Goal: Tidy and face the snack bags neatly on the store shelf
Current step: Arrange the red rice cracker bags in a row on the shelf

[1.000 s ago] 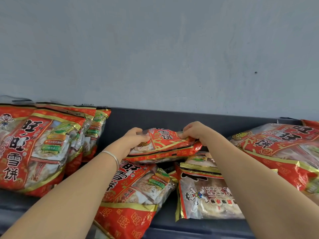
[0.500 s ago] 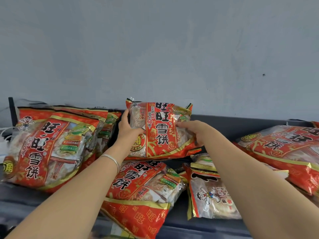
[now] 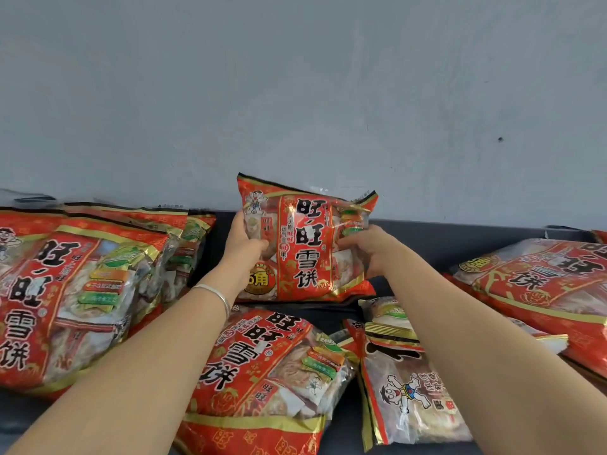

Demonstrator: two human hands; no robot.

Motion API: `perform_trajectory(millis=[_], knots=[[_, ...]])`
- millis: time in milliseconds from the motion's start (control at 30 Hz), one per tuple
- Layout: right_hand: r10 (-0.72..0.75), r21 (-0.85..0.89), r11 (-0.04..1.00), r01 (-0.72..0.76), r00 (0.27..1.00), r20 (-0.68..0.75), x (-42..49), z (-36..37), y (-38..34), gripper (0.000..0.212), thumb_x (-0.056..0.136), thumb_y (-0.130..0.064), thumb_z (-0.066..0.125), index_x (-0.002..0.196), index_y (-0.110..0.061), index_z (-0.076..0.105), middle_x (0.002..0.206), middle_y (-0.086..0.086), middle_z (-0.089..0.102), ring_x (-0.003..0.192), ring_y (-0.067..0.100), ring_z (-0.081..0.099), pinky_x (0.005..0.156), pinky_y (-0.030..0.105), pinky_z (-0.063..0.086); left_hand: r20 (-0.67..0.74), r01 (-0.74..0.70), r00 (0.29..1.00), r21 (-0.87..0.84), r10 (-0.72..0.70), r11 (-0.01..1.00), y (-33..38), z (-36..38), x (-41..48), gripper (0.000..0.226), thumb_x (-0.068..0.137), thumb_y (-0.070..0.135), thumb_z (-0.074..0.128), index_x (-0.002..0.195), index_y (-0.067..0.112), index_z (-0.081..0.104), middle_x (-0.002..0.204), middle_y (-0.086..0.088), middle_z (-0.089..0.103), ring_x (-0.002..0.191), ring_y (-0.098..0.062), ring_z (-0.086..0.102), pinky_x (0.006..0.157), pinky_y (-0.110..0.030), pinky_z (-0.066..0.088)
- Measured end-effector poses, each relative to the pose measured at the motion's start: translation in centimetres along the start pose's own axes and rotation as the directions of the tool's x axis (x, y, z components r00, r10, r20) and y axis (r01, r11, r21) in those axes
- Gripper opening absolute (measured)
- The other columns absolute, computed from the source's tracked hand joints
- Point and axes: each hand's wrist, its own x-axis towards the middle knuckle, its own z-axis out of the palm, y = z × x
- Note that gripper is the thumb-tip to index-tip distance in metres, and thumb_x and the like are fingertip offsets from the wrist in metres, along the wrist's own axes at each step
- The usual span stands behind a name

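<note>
- Faces a dark shelf (image 3: 443, 239).
- Has a leaning stack of large red bags (image 3: 75, 290) at the left and 1 large bag (image 3: 542, 284) lying flat at the right.
- Holds 1 red snack bag (image 3: 305, 244) upright at back centre, front outward, behind a flat red bag (image 3: 262, 372) and a pale bag (image 3: 410, 389).
- Grips its side edges with left hand (image 3: 244, 244) and right hand (image 3: 368, 251), fingers curled.
- Wears a bracelet (image 3: 216, 295) on the left wrist.

A shop: packaged snack bags (image 3: 82, 290) crowd a shelf (image 3: 443, 244).
</note>
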Motion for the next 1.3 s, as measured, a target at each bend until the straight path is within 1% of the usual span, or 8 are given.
perform_trajectory(millis=[167, 433, 667, 800, 867, 1000, 1133, 1300], knots=[[0.115, -0.151, 0.982, -0.110, 0.993, 0.023, 0.0, -0.2, 1.1, 0.048, 0.074, -0.021, 0.081, 0.113, -0.008, 0.055, 0.106, 0.015, 0.068, 0.102, 0.038, 0.064, 0.094, 0.067, 0.041, 0.084, 0.165, 0.982, 0.084, -0.172, 0.983, -3.1, 0.2, 1.1, 0.046, 0.088, -0.008, 0.050, 0.127, 0.016, 0.047, 0.111, -0.005, 0.062, 0.099, -0.019, 0.059, 0.078, -0.034, 0.049], [0.159, -0.187, 0.971, -0.148, 0.987, 0.040, 0.6, 0.5, 1.1, 0.058, 0.086, -0.028, 0.070, 0.134, -0.011, 0.043, 0.130, 0.020, 0.056, 0.117, 0.042, 0.054, 0.098, 0.065, 0.040, -0.030, 0.148, 0.989, 0.072, -0.146, 0.986, -3.1, 0.3, 2.1, 0.024, 0.092, 0.003, 0.053, 0.110, 0.017, 0.053, 0.101, -0.003, 0.062, 0.093, -0.020, 0.060, 0.083, -0.040, 0.049], [0.117, -0.318, 0.942, -0.112, 0.993, -0.001, 0.3, 1.4, 1.5, 0.053, 0.090, -0.025, 0.066, 0.134, -0.010, 0.042, 0.134, 0.019, 0.053, 0.120, 0.039, 0.054, 0.101, 0.057, 0.043, -0.018, 0.163, 0.986, 0.194, -0.163, 0.967, -3.4, -0.2, 2.0, 0.065, 0.087, 0.017, 0.064, 0.141, 0.021, 0.030, 0.128, -0.008, 0.053, 0.117, -0.027, 0.052, 0.097, -0.049, 0.045], [0.047, -0.427, 0.902, -0.063, 0.998, -0.048, -0.5, 1.0, 1.4, 0.052, 0.091, -0.026, 0.064, 0.134, -0.009, 0.040, 0.136, 0.016, 0.052, 0.121, 0.037, 0.053, 0.100, 0.052, 0.044, -0.132, 0.207, 0.976, 0.326, -0.173, 0.922, -3.3, -0.4, 1.7, 0.086, 0.085, 0.020, 0.067, 0.150, 0.025, 0.011, 0.145, -0.015, 0.029, 0.129, -0.036, 0.039, 0.103, -0.054, 0.039], [-0.015, -0.516, 0.856, -0.025, 0.997, -0.074, -1.0, 0.8, 1.4, 0.042, 0.093, -0.025, 0.061, 0.128, -0.008, 0.044, 0.129, 0.014, 0.053, 0.118, 0.033, 0.055, 0.091, 0.043, 0.047, -0.159, 0.190, 0.978, 0.391, -0.137, 0.901, -3.2, -0.5, 1.4, 0.084, 0.086, 0.019, 0.066, 0.150, 0.024, 0.012, 0.146, -0.017, 0.026, 0.130, -0.037, 0.037, 0.104, -0.053, 0.038], [-0.191, -0.781, 0.624, -0.004, 0.969, -0.158, -1.1, 0.4, 1.6, 0.016, 0.093, -0.025, 0.055, 0.087, -0.011, 0.051, 0.099, 0.006, 0.060, 0.072, 0.016, 0.056, 0.065, 0.028, 0.046, -0.145, 0.119, 0.988, 0.452, -0.059, 0.884, -2.9, -0.8, 0.5, 0.073, 0.087, 0.020, 0.063, 0.147, 0.023, 0.021, 0.143, -0.016, 0.031, 0.127, -0.036, 0.037, 0.103, -0.049, 0.039], [-0.272, -0.865, 0.501, 0.012, 0.951, -0.144, -2.2, 0.9, 1.9, 0.012, 0.089, -0.026, 0.055, 0.085, -0.015, 0.054, 0.084, 0.004, 0.060, 0.069, 0.015, 0.057, 0.057, 0.026, 0.045, -0.111, 0.068, 0.994, 0.501, -0.014, 0.863, -2.8, -1.4, -0.7, 0.066, 0.088, 0.019, 0.060, 0.144, 0.024, 0.027, 0.139, -0.015, 0.035, 0.125, -0.035, 0.040, 0.100, -0.047, 0.042], [-0.210, -0.855, 0.488, 0.174, 0.975, 0.078, -3.5, 3.2, 2.1, 0.021, 0.092, -0.031, 0.059, 0.080, -0.013, 0.056, 0.076, -0.001, 0.055, 0.072, 0.014, 0.054, 0.059, 0.023, 0.042, -0.004, 0.032, 0.999, 0.497, -0.034, 0.867, -2.9, -2.8, -2.0, 0.050, 0.090, 0.017, 0.058, 0.137, 0.020, 0.040, 0.137, -0.011, 0.044, 0.121, -0.030, 0.047, 0.093, -0.039, 0.044]])
